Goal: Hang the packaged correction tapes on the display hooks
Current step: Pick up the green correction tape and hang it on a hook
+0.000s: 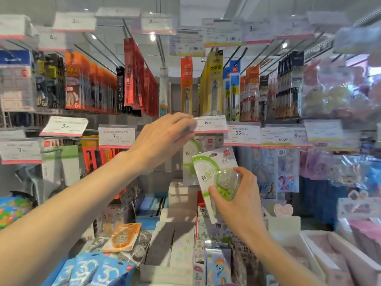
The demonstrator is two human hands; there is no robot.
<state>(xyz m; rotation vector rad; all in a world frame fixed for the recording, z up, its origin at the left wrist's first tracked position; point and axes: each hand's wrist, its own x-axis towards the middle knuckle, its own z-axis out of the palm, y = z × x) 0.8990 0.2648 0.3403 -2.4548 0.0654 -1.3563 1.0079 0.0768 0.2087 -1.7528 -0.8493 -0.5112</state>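
Observation:
My right hand (241, 195) grips a green-and-white packaged correction tape (214, 172) by its clear blister, tilted, with its hang hole uppermost just below the hook row. My left hand (165, 137) reaches up and pinches the left edge of the white price tag marked 6.00 (210, 124) at the front of a display hook. Behind the tag, another green correction tape pack (190, 153) hangs on that hook. The hook itself is hidden by the tag and my fingers. An orange correction tape pack (123, 237) lies on goods below, at lower left.
Rows of hooks with hanging stationery packs and price tags (116, 136) fill the wall on both sides. Blue packs (92, 269) and white bins (321, 250) with stickers and pink items stand below. A globe (12, 209) sits at far left.

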